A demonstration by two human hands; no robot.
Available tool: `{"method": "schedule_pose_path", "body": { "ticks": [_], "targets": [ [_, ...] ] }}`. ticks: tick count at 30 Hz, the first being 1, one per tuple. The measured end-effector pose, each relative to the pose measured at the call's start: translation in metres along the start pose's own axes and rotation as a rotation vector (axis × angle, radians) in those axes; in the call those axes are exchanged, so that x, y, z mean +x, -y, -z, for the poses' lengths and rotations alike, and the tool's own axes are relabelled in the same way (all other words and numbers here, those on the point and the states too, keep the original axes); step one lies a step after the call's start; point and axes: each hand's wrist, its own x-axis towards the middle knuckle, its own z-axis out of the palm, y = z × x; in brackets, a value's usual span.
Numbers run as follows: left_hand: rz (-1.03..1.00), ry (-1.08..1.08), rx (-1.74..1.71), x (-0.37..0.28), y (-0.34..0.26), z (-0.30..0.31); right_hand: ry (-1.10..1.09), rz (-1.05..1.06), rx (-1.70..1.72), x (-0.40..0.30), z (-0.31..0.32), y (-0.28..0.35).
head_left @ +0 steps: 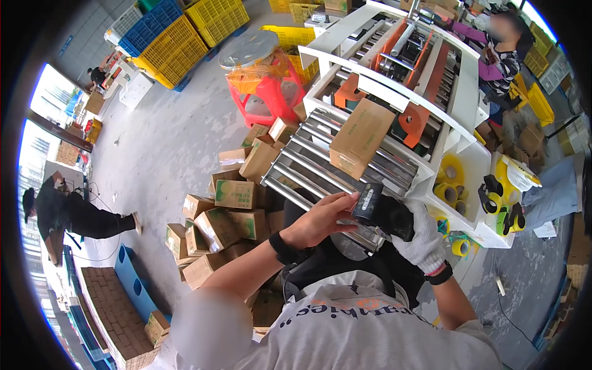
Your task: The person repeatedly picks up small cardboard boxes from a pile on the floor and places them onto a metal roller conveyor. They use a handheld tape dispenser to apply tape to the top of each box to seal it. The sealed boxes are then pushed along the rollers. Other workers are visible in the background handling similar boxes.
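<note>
My right hand [418,236], in a white knit glove, is closed around a black handheld device [388,212], whose kind I cannot tell for sure. My bare left hand [326,217] touches the near left end of the same device with its fingertips. Both wrists wear black bands. Just beyond the hands, a sealed cardboard box [360,136] lies tilted on the metal rollers [305,159] of a conveyor. The conveyor leads into a white carton-sealing machine [388,92] with orange guides.
Cardboard boxes [233,194] are heaped left of the rollers. Behind them stands a red stool [266,92]. Tape rolls [446,192] fill a white bin at right. A person [502,60] is at the machine's far right; another [69,212] is far left. Yellow crates [171,51] are stacked at back.
</note>
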Motion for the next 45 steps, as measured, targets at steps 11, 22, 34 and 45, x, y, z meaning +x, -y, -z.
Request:
{"method": "schedule_pose_path", "body": {
  "ticks": [11, 22, 34, 45],
  "targets": [
    [-0.191, -0.041, 0.477, 0.077, -0.049, 0.014, 0.170, 0.120, -0.029, 0.060, 0.055, -0.007],
    [-0.309, -0.297, 0.593, 0.183, -0.138, 0.163, 0.228, 0.075, -0.202, 0.096, 0.093, -0.118],
    [-0.437, -0.465, 0.884, 0.233, -0.039, 0.174, 0.305, 0.128, -0.139, 0.122, 0.006, -0.168],
    [-0.488, -0.685, 1.595, 0.068, -0.011, 0.024, 0.381, 0.110, -0.099, 0.080, -0.010, -0.101]
  ]
}}
